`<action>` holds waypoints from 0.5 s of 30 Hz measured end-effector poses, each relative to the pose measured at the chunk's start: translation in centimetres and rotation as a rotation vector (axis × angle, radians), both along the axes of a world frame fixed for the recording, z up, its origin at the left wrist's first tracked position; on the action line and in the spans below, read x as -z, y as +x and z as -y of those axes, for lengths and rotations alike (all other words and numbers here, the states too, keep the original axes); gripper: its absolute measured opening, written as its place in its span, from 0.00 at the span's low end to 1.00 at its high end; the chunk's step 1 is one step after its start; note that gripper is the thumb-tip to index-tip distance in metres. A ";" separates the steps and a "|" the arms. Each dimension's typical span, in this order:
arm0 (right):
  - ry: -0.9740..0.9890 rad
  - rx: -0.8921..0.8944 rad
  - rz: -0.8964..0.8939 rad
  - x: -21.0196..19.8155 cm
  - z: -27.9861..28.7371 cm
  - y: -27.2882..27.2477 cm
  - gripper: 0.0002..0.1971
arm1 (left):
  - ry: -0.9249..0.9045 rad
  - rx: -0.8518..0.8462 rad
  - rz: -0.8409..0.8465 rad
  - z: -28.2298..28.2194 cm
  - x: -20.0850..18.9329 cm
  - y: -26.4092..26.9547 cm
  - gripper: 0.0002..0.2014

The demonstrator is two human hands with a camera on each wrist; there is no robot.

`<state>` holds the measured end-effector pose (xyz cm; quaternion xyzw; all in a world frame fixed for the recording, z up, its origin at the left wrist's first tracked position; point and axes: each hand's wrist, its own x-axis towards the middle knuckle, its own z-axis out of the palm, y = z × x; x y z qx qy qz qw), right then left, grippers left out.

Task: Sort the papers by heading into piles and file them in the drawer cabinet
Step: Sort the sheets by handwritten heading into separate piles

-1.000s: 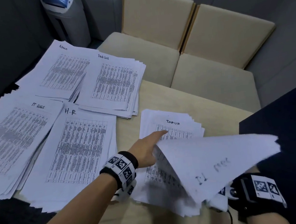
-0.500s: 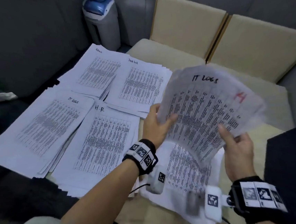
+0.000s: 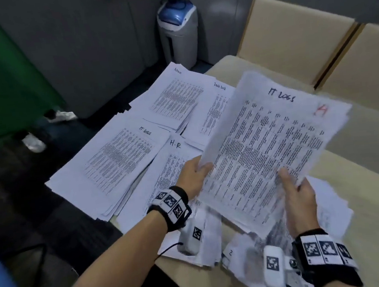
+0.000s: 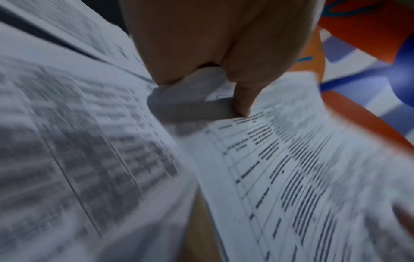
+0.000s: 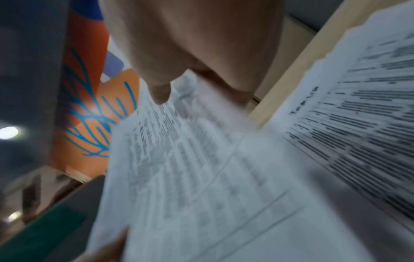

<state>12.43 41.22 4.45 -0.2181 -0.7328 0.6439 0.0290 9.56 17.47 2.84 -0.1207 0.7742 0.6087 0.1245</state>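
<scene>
Nearest the camera, a loose heap of unsorted papers [image 3: 245, 251] is lying on the pale wooden counter [image 3: 361, 207], and everything else is best placed from that heap. Directly above it, lifted clear, a sheet headed "IT Logs" [image 3: 274, 144] with a red mark in its upper right corner is being held by both hands. The right hand [image 3: 299, 204] is pinching the sheet's near edge, thumb on the printed face and fingers underneath; in the right wrist view the right hand [image 5: 201, 53] is showing its thumb pressing the paper. The left hand [image 3: 193, 177] is gripping the sheet's left edge; the left wrist view is showing the left hand [image 4: 219, 53] with a finger pressing the curled paper edge against the thumb. To the left of the heap, partly under the left forearm, a pile headed "H.R" [image 3: 164, 180] is lying flat, and farther left an "IT Logs" pile [image 3: 114, 162] is overlapping it. Beyond those, farther from the heap, an "Admin" pile [image 3: 177, 96] and a "Task List" pile [image 3: 215, 108] are sitting side by side, the raised sheet covering part of the latter. Beyond the counter's far edge, beige cushioned seats [image 3: 301, 37] are standing to the right and a grey bin with a blue lid [image 3: 179, 31] is standing against the wall.
</scene>
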 end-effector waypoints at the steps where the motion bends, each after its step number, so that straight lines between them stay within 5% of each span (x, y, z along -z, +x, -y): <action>1: -0.046 -0.017 0.073 1.0 0.6 0.0 0.26 | 0.006 -0.035 0.013 1.7 -0.2 -0.1 0.16; 8: -0.356 -0.074 0.580 6.5 6.0 0.4 0.25 | -0.121 -0.227 0.108 19.4 -1.1 0.1 0.08; 15: -0.274 -0.020 0.620 6.6 8.9 -0.5 0.24 | -0.446 -0.299 0.243 35.5 2.2 1.6 0.08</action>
